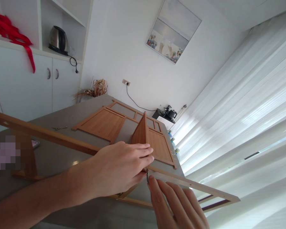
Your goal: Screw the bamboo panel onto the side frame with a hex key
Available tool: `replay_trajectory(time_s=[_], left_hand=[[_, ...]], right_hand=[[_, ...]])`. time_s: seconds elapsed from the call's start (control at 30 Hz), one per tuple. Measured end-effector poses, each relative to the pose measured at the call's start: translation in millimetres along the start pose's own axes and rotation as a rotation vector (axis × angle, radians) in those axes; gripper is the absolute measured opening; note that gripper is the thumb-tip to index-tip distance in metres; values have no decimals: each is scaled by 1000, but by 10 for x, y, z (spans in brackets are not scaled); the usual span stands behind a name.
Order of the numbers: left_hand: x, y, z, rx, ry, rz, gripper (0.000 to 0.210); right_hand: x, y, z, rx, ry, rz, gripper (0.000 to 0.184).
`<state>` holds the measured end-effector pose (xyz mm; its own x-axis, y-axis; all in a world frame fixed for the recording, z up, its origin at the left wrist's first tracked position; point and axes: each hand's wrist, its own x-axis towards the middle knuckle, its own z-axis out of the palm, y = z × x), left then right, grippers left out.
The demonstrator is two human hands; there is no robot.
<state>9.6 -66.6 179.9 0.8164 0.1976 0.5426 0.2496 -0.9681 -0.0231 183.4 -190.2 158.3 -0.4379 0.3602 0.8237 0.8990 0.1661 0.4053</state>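
Observation:
My left hand (pixel 119 162) reaches across a partly joined wooden frame (pixel 45 132), its fingers closed around the corner where an upright wooden panel (pixel 141 132) meets a pale rail (pixel 181 179). Just below that corner, my right hand (pixel 173 203) pinches a slim metal piece (pixel 147 175) between thumb and finger. The tip of this piece meets the rail's edge; its far end is hidden in my fingers, so I cannot tell its exact kind. Slatted openings show at the frame's right end.
Flat wooden panels (pixel 102 122) lie farther back on the grey table (pixel 69 111). A small metal item (pixel 59 128) and part of a phone (pixel 35 143) rest at the left. Dried stalks (pixel 98 88) stand by the wall. White curtains (pixel 240 127) hang at the right.

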Motion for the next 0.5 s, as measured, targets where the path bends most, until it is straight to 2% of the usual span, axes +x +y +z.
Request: replay_trajectory(time_s=[0.23,0.5], left_hand=[[10,-1,-7,-29,5,3,32],[12,1,-16,-16,-4,3,33]], right_hand=[[2,39,-37,-20,-48,-20,22],[120,114,-252,-86,-246,-112,19]])
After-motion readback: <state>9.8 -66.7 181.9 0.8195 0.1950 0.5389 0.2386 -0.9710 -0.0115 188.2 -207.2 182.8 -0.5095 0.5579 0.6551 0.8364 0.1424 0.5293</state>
